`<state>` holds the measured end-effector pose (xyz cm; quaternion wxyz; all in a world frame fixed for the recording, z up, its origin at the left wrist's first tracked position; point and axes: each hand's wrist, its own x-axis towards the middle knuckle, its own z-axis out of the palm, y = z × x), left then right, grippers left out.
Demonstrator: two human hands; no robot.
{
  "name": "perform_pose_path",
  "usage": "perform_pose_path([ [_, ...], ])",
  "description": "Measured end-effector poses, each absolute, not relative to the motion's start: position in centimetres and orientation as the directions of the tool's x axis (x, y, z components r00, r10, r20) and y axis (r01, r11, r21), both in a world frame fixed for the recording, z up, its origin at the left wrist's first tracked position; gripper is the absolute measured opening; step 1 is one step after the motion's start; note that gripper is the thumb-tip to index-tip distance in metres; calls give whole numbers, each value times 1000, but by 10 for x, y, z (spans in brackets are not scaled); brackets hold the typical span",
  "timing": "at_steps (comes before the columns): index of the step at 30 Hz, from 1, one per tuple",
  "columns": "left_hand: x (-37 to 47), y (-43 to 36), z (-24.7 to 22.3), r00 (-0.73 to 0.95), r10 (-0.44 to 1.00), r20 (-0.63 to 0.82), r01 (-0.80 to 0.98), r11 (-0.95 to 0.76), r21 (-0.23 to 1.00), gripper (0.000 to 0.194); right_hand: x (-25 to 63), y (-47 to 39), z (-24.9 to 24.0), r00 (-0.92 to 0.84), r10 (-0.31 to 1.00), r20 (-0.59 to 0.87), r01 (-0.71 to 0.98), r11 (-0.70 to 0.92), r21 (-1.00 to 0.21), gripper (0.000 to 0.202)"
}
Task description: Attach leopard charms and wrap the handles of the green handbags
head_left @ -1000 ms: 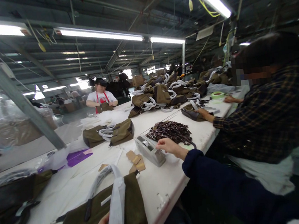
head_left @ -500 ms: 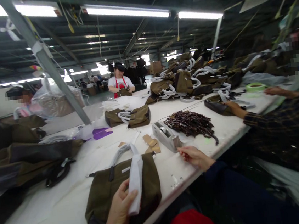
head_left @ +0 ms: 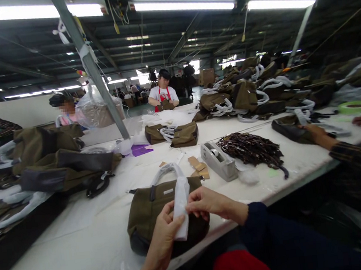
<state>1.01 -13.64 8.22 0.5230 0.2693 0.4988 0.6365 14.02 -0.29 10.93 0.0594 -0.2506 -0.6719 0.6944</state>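
Our left hand [head_left: 164, 227] grips the white wrap [head_left: 181, 193] between its fingers. Our right hand [head_left: 208, 203] has its fingers pinched at the wrap's edge; whether they hold anything else, we cannot tell. Beneath our fingers the bag [head_left: 145, 209] lies on the surface [head_left: 91, 241], the dispenser [head_left: 224, 167] beyond.

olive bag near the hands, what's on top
A white-wrapped handle lies over the olive bag, the left hand gripping it, the right hand at its edge. The surface beneath is hidden.
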Motion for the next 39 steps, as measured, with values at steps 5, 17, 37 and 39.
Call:
perform_pose_path([
  [5,7,-136,78,-291,943,-160,-398,33,917,71,139,3,101,-848,438,-299,340,16,-940,28],
  [17,-1,-139,77,-308,930,-201,-502,20,865,64,144,-1,91,-829,484,-279,329,18,-944,37],
  [37,-6,-135,68,-256,952,-166,-526,7,850,52,134,18,125,-932,-31,362,-76,991,-110,26],
  [39,-6,-135,69,-256,951,-175,-531,13,847,51,134,20,129,-943,-79,322,-111,991,-81,27],
])
